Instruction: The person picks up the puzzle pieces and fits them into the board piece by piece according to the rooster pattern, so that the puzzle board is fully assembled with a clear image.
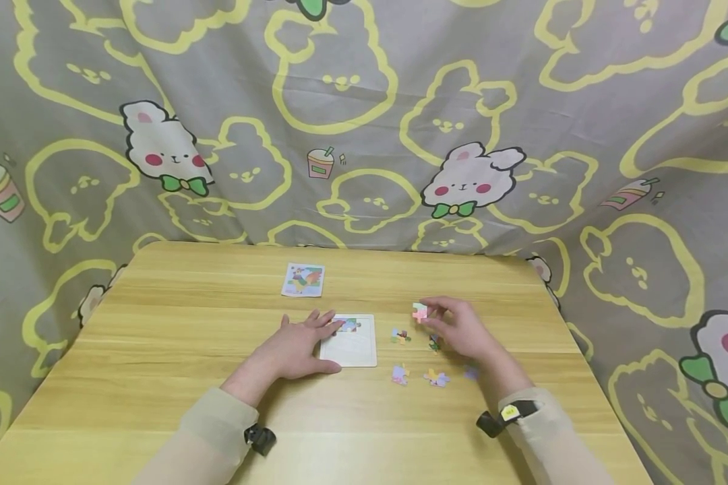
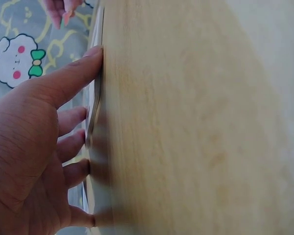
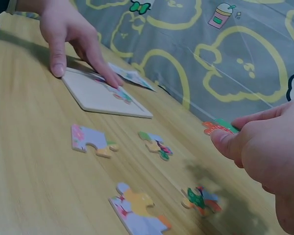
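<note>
- Fingers (image 3: 257, 118) of the right hand (image 1: 461, 327): narrow, thumb and forefinger pinching a puzzle piece (image 1: 420, 312) at its right side.
- Held piece: projects to the left beyond the fingertips; red-pink and green areas visible. Raised clear of the table (image 1: 158, 350), right of the board's far right corner, not touching the board.
- Left hand (image 1: 297, 345): fingers spread and fairly straight, resting at the left side of the white puzzle board (image 1: 348, 353). Thumb against the near left corner; forefinger reaches over the far left part. Nothing gripped between them as far as seen.
- Fitted section (image 1: 348, 325): colored, along the board's far edge, just beside the left forefinger and partly covered by it. Number of pieces in it: cannot tell.
- Green-and-red piece (image 1: 435, 342): on the table below the right hand, near side of the held piece.
- Multicolored piece (image 1: 401, 335): just right of the board, left of the green-and-red one.
- Lilac piece (image 1: 400, 374): nearer, right of the board's near right corner.
- Yellow-and-lilac piece (image 1: 437, 378): right of the lilac one.
- Bluish piece (image 1: 471, 372): beside the right wrist, partly hidden.
- Picture card (image 1: 302, 279): flat, far left of the board.
</note>
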`<state>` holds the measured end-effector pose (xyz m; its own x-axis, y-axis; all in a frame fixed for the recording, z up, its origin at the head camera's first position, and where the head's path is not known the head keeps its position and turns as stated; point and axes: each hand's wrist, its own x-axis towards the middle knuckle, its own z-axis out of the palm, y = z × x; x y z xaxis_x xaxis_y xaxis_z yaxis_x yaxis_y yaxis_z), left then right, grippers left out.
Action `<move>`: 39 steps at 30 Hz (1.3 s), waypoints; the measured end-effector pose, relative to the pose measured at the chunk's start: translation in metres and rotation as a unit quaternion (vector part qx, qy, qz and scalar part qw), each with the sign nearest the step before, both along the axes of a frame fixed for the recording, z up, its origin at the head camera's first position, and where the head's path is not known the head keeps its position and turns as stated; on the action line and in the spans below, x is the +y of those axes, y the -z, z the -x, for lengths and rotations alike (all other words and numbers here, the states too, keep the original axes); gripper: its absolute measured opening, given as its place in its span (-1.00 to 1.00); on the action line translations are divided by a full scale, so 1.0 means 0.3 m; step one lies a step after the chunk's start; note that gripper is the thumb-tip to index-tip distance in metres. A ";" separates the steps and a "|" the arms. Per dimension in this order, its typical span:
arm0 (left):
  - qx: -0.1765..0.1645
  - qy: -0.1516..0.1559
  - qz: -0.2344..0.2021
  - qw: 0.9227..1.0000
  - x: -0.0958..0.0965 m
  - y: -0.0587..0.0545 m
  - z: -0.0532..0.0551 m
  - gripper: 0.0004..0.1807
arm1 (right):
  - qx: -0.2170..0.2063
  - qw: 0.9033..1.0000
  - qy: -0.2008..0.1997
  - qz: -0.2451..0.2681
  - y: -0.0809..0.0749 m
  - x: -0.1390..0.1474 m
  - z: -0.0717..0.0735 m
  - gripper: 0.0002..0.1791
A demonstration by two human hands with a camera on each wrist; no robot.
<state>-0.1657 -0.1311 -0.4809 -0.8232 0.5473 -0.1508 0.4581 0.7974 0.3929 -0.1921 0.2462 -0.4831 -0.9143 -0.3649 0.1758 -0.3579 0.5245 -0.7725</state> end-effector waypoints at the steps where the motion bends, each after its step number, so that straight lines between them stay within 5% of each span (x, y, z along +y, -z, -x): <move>1: 0.000 0.000 0.000 1.000 0.001 0.000 0.000 0.02 | 0.001 1.000 -0.003 -0.001 0.000 -0.005 0.001 -0.55; 39: 0.000 -0.008 0.016 1.000 0.002 0.005 -0.002 0.04 | -0.023 0.997 -0.071 -0.001 0.026 -0.231 0.032 -0.57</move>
